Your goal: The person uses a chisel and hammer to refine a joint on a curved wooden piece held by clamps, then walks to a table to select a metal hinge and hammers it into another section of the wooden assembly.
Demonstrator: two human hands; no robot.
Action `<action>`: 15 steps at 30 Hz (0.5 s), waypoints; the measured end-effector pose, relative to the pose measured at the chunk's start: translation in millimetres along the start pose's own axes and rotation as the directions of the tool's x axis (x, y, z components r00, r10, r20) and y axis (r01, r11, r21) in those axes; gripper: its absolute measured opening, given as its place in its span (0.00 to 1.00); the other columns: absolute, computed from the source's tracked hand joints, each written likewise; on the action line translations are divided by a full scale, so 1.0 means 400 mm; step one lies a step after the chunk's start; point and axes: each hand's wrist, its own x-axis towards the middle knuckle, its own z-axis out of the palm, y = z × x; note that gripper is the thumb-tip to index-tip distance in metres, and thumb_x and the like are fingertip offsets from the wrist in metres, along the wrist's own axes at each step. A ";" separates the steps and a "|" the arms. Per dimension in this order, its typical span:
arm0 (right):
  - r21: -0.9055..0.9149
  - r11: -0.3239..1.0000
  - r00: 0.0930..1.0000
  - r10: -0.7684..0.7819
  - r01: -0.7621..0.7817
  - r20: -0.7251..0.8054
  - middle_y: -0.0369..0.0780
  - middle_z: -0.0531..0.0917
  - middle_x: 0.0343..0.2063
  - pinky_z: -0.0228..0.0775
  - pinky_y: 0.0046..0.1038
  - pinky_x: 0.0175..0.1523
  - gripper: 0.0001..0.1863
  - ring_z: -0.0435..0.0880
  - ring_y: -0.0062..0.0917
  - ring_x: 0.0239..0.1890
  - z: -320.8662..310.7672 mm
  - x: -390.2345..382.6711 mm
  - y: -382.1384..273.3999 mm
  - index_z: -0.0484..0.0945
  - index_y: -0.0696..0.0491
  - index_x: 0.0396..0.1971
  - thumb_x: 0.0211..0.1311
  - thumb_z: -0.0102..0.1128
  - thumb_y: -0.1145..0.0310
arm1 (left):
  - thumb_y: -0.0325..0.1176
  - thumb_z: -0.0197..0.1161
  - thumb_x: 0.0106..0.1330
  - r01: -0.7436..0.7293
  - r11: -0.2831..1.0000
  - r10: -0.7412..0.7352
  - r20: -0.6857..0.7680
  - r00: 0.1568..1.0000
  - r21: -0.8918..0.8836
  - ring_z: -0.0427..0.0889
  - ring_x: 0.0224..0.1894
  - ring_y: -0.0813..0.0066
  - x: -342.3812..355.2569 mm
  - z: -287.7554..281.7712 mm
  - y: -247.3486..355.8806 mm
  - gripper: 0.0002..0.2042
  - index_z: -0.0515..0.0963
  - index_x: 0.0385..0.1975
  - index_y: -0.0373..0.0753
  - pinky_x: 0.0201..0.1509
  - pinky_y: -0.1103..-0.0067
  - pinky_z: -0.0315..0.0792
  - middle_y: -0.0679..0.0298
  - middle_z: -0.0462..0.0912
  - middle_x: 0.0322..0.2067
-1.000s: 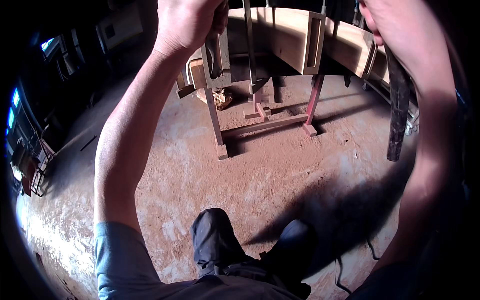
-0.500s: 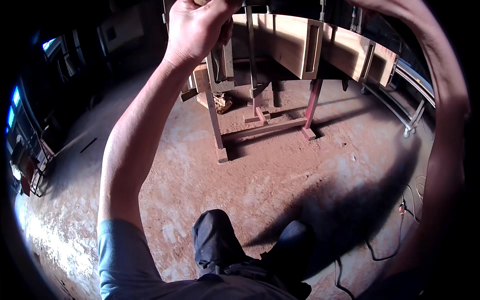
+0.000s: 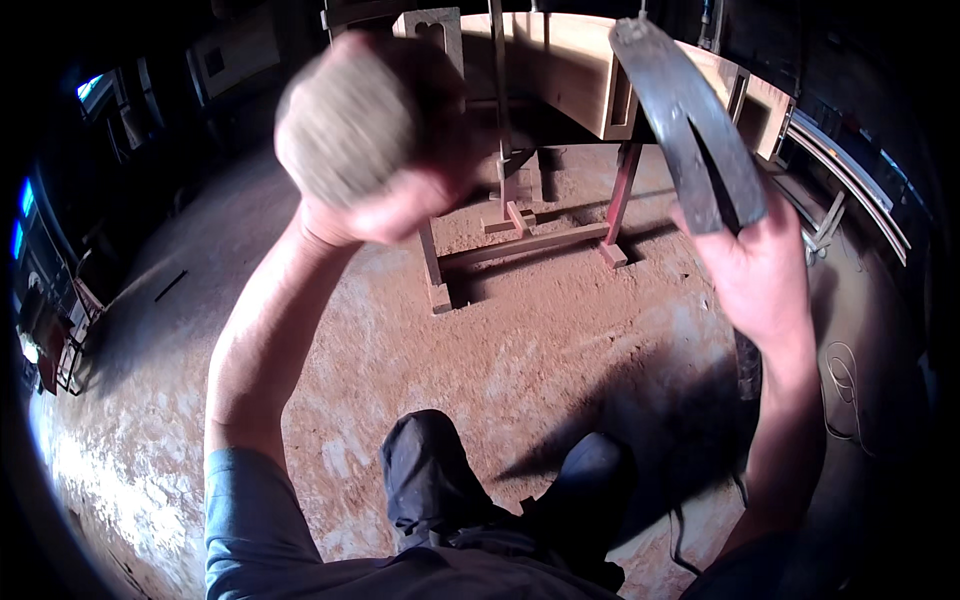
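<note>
Left hand [image 3: 405, 203] clasps a blurred, round-edged object [image 3: 345, 130]; across open space, right hand [image 3: 757, 268] grips a split-ended metal tool [image 3: 675, 105].

Floor [image 3: 340, 410] rust-red with dust, paler patches showing through, glare at lower left. Wooden trestle [image 3: 530, 245] ahead, one leg reddish. Far right: rack [image 3: 850, 165] with long pale rails; thin cord [image 3: 842, 372] looped on floor nearby. Dark cable [image 3: 676, 540] low, right of centre. Left: dark stick [image 3: 171, 285] lying flat; clutter [image 3: 68, 350] beyond, details unclear. Bluish window [image 3: 88, 86], upper left.
</note>
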 end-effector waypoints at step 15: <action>0.387 0.902 0.982 0.171 -0.190 0.084 0.37 0.79 0.24 0.70 0.24 0.37 0.18 0.76 0.20 0.22 0.120 -0.503 0.211 0.74 0.60 0.44 0.52 0.67 0.77 | 0.34 0.67 0.47 -0.587 0.809 0.479 0.598 0.642 -0.019 0.73 0.18 0.78 -0.156 0.138 -0.026 0.10 0.71 0.24 0.44 0.17 0.81 0.68 0.73 0.65 0.17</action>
